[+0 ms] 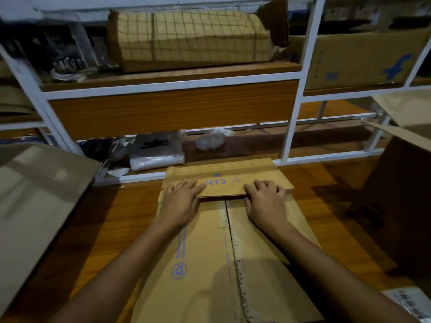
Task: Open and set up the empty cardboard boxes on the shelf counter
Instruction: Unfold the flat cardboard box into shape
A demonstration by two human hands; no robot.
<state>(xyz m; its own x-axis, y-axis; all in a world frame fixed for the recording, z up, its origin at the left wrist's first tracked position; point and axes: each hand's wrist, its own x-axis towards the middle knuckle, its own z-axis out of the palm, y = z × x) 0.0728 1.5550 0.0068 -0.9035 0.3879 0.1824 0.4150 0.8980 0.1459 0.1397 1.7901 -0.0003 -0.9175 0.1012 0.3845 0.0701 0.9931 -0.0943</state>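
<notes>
A brown cardboard box (205, 252) lies on the wooden counter (98, 224) in front of me, its two long flaps meeting along a torn tape seam. A far flap (224, 180) printed "R13" is folded down over them. My left hand (180, 201) lies flat on the flap's left end, fingers straight, thumb at the flap's near edge. My right hand (265, 201) rests on the flap's right end with fingers bent at the knuckles and thumb at the edge.
An open cardboard box (35, 197) stands at the left and another (401, 187) at the right. A white metal shelf frame (291, 127) rises behind the counter, holding a plastic bag (156, 150), a wrapped bundle (191, 38) and a printed box (363, 59).
</notes>
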